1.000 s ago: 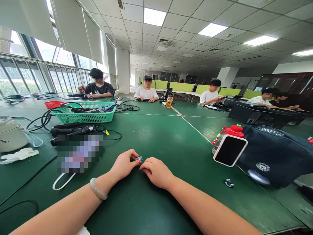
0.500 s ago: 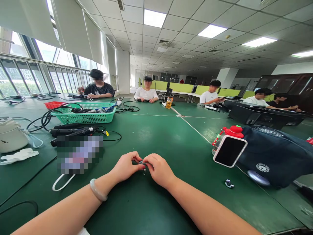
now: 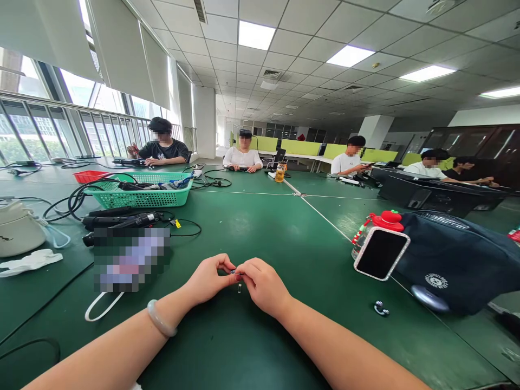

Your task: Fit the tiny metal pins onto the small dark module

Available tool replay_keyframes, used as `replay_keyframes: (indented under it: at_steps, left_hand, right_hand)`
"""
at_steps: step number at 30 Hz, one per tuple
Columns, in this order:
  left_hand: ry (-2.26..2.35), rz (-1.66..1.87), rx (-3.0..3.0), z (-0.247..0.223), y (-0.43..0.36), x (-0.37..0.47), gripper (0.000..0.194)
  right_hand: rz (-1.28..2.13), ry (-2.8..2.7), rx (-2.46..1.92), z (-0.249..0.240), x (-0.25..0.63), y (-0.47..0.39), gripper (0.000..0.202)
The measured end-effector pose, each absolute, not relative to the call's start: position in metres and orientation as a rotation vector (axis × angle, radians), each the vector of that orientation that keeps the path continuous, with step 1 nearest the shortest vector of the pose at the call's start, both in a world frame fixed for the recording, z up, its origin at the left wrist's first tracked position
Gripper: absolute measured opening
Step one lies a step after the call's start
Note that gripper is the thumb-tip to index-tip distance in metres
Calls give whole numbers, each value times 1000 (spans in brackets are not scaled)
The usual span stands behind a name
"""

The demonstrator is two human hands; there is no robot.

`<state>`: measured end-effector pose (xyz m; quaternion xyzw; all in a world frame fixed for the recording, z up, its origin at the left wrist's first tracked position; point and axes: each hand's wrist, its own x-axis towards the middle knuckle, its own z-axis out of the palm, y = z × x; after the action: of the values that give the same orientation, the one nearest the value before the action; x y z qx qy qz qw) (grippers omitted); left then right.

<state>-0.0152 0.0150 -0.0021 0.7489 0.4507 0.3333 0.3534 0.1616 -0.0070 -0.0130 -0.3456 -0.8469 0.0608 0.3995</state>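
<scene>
Over the green table, my left hand (image 3: 212, 276) and my right hand (image 3: 262, 279) meet fingertip to fingertip. Both pinch a small dark, bluish patterned piece (image 3: 233, 272); the fingers hide most of it and its kind is not clear. Just below the fingertips shows a tiny pale oblong bit (image 3: 239, 288). Whether it hangs from the piece or lies on the table I cannot tell. A pale bangle (image 3: 161, 319) circles my left wrist.
A green basket (image 3: 142, 200) with cables and black devices (image 3: 119, 219) is at left. At right are a phone (image 3: 382, 253) leaning on a red-lidded bottle (image 3: 388, 219), a dark bag (image 3: 459, 260) and a small shiny clip-like item (image 3: 381, 309). Several people sit beyond.
My right fingers have closed further over the small piece, so less of it shows. Both hands stay at nearly the same spot. The view has shifted slightly.
</scene>
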Motion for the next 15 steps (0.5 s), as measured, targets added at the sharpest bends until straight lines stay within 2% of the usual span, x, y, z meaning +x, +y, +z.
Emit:
replay_keyframes:
  at_steps: [15]
  left_hand:
    - [996, 921, 1837, -5, 18, -16, 28]
  right_hand:
    - [-52, -2129, -765, -7, 163, -10, 20]
